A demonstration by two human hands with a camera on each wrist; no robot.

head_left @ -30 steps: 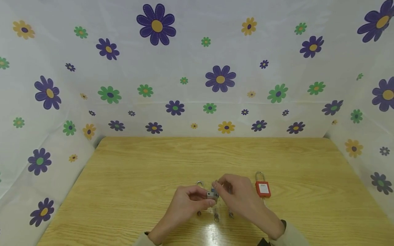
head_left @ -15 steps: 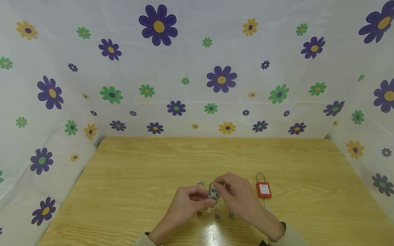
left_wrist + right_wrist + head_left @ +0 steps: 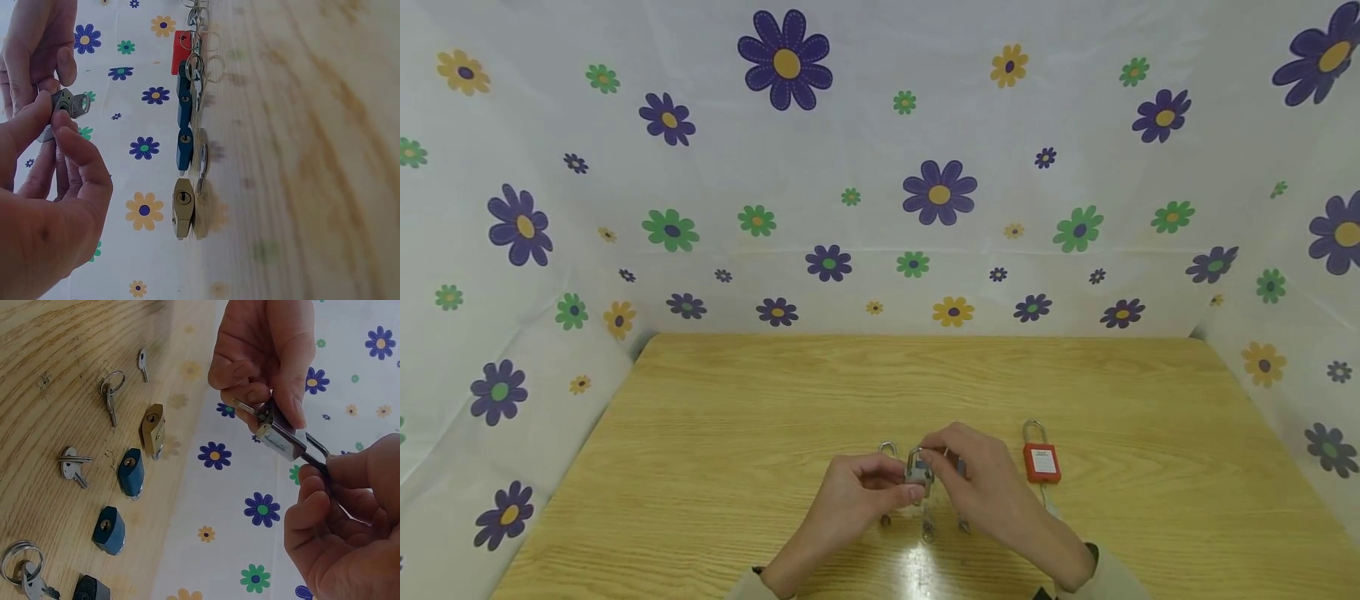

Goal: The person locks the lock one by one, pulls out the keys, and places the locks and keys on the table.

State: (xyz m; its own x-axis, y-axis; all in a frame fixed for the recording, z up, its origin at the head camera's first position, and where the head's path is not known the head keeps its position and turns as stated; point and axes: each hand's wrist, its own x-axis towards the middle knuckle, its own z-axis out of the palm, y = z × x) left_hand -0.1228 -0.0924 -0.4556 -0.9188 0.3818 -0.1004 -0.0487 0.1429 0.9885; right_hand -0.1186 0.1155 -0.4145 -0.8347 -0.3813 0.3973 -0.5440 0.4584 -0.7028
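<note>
A small silver padlock (image 3: 917, 473) is held up over the table between both hands. My left hand (image 3: 859, 492) grips its body between thumb and fingers. A key (image 3: 244, 407) sticks out of the padlock's bottom end in the right wrist view. My right hand (image 3: 985, 479) pinches the metal shackle (image 3: 318, 444) at the other end. Whether the shackle is locked cannot be told. Behind the hands, a brass padlock (image 3: 153, 430) and two blue padlocks (image 3: 130, 474) lie in a row on the table, partly hidden in the head view.
A red padlock (image 3: 1042, 462) with a white label lies to the right. Beyond the blue ones is a dark padlock (image 3: 92, 589). Loose keys (image 3: 74, 465) and a key on a ring (image 3: 110, 400) lie before the row. Flowered cloth (image 3: 880, 167) surrounds the wooden table (image 3: 737, 383).
The held padlock has turned so that its shackle now shows pointing up and away in the head view. Both hands have stayed nearly in place.
</note>
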